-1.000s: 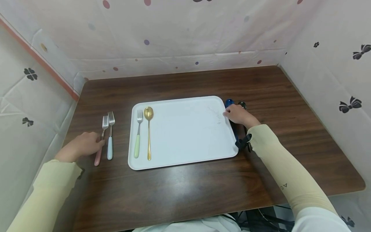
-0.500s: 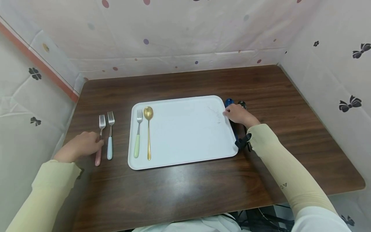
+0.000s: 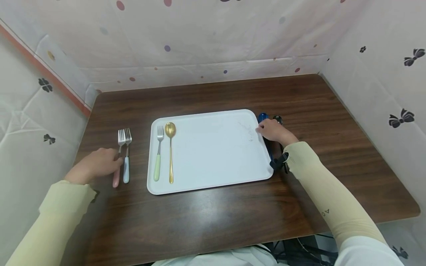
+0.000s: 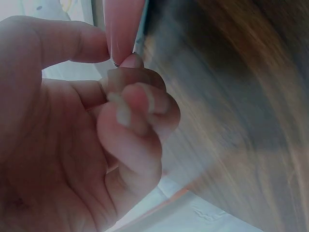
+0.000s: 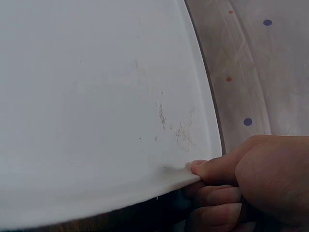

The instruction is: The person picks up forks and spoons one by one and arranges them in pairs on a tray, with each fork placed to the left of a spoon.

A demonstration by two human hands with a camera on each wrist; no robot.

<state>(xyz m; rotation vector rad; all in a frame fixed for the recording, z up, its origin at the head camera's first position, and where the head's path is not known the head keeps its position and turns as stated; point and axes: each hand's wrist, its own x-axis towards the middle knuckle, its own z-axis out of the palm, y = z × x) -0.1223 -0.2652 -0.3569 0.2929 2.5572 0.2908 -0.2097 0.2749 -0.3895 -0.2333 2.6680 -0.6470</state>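
My left hand (image 3: 98, 164) pinches a fork with a pink handle (image 4: 124, 26) between thumb and fingertips, at the table's left side. Close against it on the right lies a second fork with a pale blue handle (image 3: 126, 170); the tines nearly meet. A white rectangular tray (image 3: 216, 147) sits mid-table. On its left part rest a fork with a green handle (image 3: 157, 167) and a gold spoon (image 3: 171, 155), side by side. My right hand (image 3: 274, 131) holds the tray's right rim, thumb on top and the other fingers curled beneath, as the right wrist view shows.
Right of the tray, partly hidden by my right hand and wrist, lie a blue rounded-end object (image 3: 263, 116) and a dark one (image 3: 278, 119). The brown wooden table (image 3: 206, 221) is enclosed by white patterned sheets (image 3: 206, 37) at the back and both sides.
The pink-handled fork first shifted slightly left at its tines, then came right with my left hand until close beside the blue-handled fork. My right hand and the tray have stayed put.
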